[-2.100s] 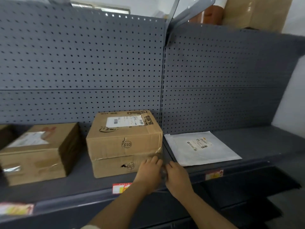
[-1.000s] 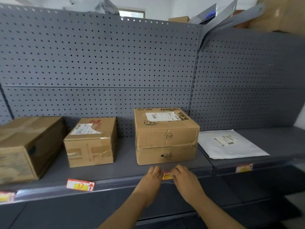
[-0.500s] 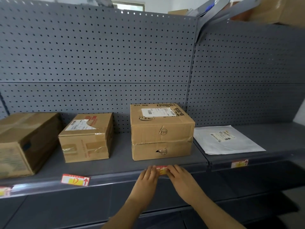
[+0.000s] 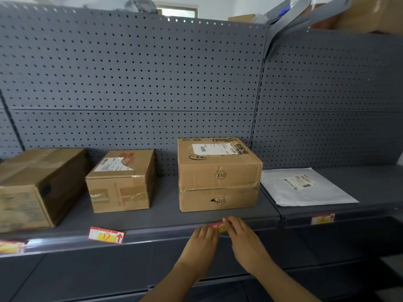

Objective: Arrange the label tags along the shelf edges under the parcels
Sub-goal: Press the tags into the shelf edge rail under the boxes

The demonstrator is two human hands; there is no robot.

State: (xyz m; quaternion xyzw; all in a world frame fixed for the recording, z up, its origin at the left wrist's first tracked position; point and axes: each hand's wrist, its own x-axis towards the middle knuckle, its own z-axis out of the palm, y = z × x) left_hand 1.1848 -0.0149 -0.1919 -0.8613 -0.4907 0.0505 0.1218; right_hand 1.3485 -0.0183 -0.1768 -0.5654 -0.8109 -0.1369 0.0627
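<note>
A red and yellow label tag (image 4: 219,226) sits on the grey shelf edge (image 4: 163,236), right below the stacked cardboard parcels (image 4: 218,173). My left hand (image 4: 204,241) and my right hand (image 4: 242,238) both pinch this tag with their fingertips and hide most of it. Another tag with an arrow (image 4: 106,235) lies tilted on the edge, below the smaller box (image 4: 122,182). A third tag (image 4: 322,219) sits in the edge under the white mailer (image 4: 303,186). A fourth tag (image 4: 11,246) shows at the far left.
A large cardboard box (image 4: 37,186) stands at the far left of the shelf. A grey pegboard wall (image 4: 152,83) backs the shelf. Boxes and loose grey panels (image 4: 305,16) rest on top at the upper right. A lower shelf (image 4: 349,247) runs beneath.
The view has shifted left, so more boxes and tags on the left are in sight. Both hands moved from the stacked parcel's corner down to the shelf edge and now hold a tag against it.
</note>
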